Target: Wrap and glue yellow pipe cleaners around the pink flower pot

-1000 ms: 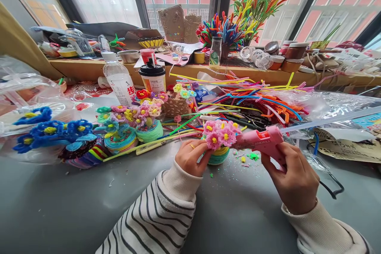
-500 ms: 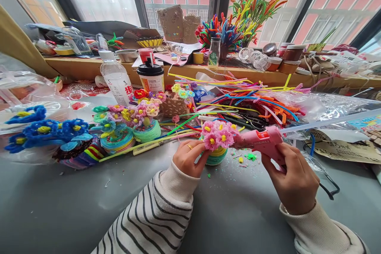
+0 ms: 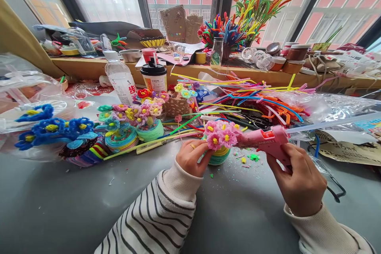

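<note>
My left hand [image 3: 192, 158] is closed around a small pot of pink pipe-cleaner flowers [image 3: 220, 135] standing on the grey table [image 3: 74, 206]. A ring shows on one finger. My right hand [image 3: 299, 182] grips a pink glue gun [image 3: 266, 141], whose nozzle points left into the flowers. A clear glue stick [image 3: 333, 122] juts out of the gun's back toward the right. Green and yellow crumbs [image 3: 251, 157] lie on the table just beside the pot.
Finished flower pots [image 3: 131, 123] and blue flowers [image 3: 50, 129] crowd the left. Loose pipe cleaners [image 3: 253, 101] pile behind the gun. A water bottle [image 3: 120, 77] and lidded cup [image 3: 154, 77] stand behind. The window ledge [image 3: 184, 69] holds jars and pipe-cleaner bunches [image 3: 238, 24]. A black cord [image 3: 336, 190] trails right.
Both hands, the pot and the glue gun keep the same pose. Only the view has drifted slightly.
</note>
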Tool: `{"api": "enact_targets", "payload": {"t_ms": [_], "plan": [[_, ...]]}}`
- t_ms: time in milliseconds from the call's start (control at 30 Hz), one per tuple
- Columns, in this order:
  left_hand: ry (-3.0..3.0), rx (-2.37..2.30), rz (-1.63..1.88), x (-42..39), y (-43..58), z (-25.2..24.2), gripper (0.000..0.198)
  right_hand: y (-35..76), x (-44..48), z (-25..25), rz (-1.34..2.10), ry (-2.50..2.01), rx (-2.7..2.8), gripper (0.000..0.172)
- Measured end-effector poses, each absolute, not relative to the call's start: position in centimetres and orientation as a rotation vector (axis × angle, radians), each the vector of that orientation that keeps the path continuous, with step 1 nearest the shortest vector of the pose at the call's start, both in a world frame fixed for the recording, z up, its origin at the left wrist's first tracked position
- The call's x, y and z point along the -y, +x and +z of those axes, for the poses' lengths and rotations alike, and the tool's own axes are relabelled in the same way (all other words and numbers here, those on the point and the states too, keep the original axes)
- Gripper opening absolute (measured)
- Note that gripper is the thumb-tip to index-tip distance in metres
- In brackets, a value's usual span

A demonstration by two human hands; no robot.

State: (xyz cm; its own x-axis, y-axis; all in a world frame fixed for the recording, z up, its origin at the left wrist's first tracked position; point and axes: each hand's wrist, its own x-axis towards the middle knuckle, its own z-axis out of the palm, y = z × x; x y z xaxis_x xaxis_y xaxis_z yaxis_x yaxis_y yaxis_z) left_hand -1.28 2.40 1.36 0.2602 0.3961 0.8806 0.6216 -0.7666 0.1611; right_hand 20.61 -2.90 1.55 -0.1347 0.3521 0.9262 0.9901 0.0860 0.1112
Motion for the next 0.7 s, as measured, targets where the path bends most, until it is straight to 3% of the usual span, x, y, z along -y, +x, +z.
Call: {"api": "enact_targets", "payload": {"t_ms": [700], "plan": [[-2.290,0.966,-1.515,-2.27,-1.22,1.49,0.010,19.97,3.14,1.70,-1.037,-1.261,1.640,0.038]]}}
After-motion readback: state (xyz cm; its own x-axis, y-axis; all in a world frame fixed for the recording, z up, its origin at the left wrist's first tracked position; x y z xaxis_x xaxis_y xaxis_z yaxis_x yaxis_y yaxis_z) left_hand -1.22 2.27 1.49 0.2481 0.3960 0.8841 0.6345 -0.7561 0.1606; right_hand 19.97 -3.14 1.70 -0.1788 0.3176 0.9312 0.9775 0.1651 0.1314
